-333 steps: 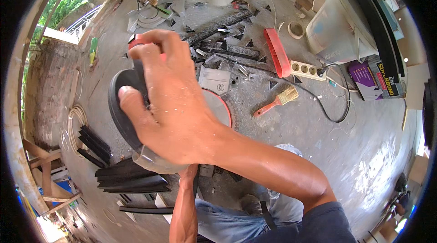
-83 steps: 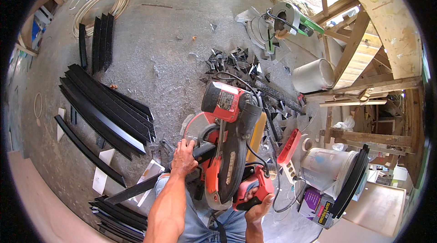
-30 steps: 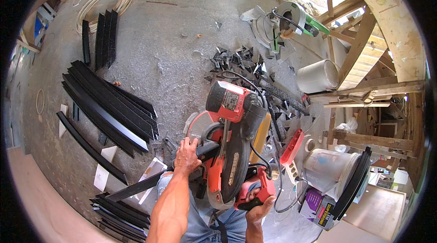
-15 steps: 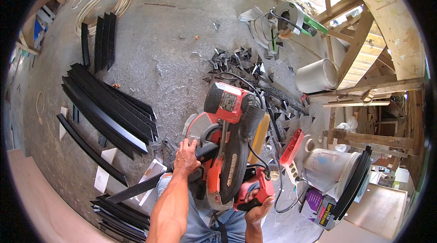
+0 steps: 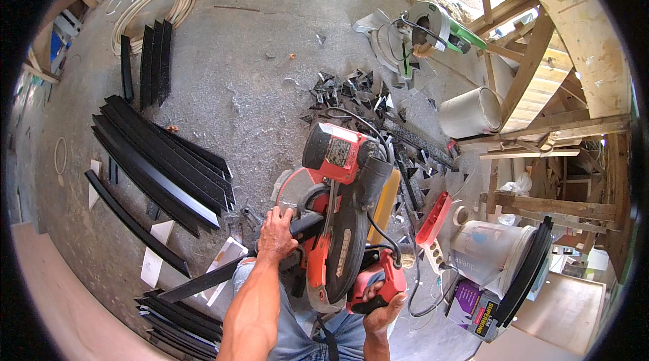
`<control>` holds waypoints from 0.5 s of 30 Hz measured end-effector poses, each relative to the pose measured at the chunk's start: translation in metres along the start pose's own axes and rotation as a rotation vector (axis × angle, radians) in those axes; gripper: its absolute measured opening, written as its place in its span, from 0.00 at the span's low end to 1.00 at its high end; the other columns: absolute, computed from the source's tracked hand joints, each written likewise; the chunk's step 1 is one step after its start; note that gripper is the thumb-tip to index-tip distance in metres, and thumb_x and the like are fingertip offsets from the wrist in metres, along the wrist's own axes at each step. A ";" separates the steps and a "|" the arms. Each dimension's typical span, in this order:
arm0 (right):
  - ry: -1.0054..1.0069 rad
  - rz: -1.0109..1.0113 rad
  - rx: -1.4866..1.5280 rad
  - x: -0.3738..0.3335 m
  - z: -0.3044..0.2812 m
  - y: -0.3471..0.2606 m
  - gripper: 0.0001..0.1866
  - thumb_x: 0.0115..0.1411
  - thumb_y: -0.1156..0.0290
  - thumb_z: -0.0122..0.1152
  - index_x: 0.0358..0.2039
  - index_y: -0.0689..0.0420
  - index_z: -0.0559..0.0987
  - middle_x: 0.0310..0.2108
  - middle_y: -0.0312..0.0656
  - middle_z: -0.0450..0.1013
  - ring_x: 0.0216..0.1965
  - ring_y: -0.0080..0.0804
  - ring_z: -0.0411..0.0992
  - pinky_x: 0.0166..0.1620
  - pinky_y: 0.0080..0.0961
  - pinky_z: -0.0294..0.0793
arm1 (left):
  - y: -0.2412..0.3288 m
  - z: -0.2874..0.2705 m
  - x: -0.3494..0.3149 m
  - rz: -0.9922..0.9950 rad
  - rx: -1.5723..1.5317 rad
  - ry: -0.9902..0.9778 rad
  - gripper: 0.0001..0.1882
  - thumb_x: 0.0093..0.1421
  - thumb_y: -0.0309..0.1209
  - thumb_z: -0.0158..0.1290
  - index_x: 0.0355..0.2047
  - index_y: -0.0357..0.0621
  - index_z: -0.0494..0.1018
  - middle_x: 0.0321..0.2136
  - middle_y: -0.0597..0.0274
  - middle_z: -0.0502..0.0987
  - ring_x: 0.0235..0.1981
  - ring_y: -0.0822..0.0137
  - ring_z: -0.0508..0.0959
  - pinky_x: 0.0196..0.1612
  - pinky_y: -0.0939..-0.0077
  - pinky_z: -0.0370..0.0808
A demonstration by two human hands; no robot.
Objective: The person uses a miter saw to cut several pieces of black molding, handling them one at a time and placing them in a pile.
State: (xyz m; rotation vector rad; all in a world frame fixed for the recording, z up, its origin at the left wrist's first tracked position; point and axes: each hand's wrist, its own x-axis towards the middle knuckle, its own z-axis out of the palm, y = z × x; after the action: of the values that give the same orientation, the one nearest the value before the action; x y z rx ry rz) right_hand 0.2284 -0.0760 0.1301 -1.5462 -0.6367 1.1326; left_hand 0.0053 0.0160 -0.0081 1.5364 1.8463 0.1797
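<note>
A red and black miter saw (image 5: pixel 338 226) stands on the floor between my legs, its blade guard tilted toward me. My right hand (image 5: pixel 378 307) is wrapped round the saw's red handle. With my left hand (image 5: pixel 276 234) I grip a long black molding strip (image 5: pixel 209 282), pressing it at the saw's fence. The strip runs out to the lower left, over a white offcut. How far the blade sits in the strip is hidden by the guard.
Black strips (image 5: pixel 159 158) lie at the left, with more (image 5: pixel 179 324) near my left knee. Small black offcuts (image 5: pixel 351 90) are heaped beyond the saw. A green miter saw (image 5: pixel 433 30), a white bucket (image 5: pixel 471 113), a red tray (image 5: pixel 433 219) and a power strip (image 5: pixel 436 257) are at the right.
</note>
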 end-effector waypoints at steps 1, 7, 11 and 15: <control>0.004 0.002 -0.004 0.000 -0.002 0.001 0.45 0.57 0.23 0.42 0.31 0.61 0.72 0.21 0.38 0.66 0.21 0.27 0.67 0.26 0.23 0.69 | 0.000 0.000 0.000 0.001 -0.003 0.003 0.34 0.35 0.22 0.64 0.47 0.46 0.67 0.44 0.52 0.66 0.51 0.47 0.70 0.51 0.54 0.76; 0.031 0.004 0.008 0.000 -0.003 0.004 0.46 0.56 0.22 0.44 0.32 0.63 0.73 0.21 0.40 0.68 0.22 0.28 0.69 0.27 0.24 0.70 | 0.000 0.000 0.000 -0.003 -0.008 -0.012 0.34 0.36 0.22 0.64 0.47 0.46 0.68 0.44 0.51 0.66 0.51 0.47 0.70 0.52 0.54 0.76; 0.026 0.029 0.023 0.000 -0.008 0.007 0.46 0.56 0.22 0.43 0.32 0.63 0.73 0.21 0.40 0.68 0.22 0.28 0.68 0.26 0.25 0.70 | 0.001 -0.001 0.000 -0.006 -0.001 -0.019 0.35 0.36 0.22 0.64 0.49 0.45 0.68 0.45 0.51 0.66 0.52 0.46 0.69 0.52 0.54 0.76; 0.016 0.007 -0.011 0.000 -0.003 0.002 0.46 0.56 0.22 0.43 0.32 0.63 0.73 0.21 0.40 0.68 0.22 0.29 0.68 0.26 0.25 0.70 | 0.001 -0.003 -0.001 -0.005 0.008 -0.017 0.36 0.36 0.23 0.64 0.51 0.45 0.68 0.46 0.50 0.67 0.52 0.46 0.70 0.52 0.54 0.76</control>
State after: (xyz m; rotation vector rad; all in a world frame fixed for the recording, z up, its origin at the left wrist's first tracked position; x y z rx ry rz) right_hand 0.2308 -0.0778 0.1282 -1.5663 -0.6283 1.1226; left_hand 0.0046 0.0166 -0.0051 1.5337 1.8393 0.1569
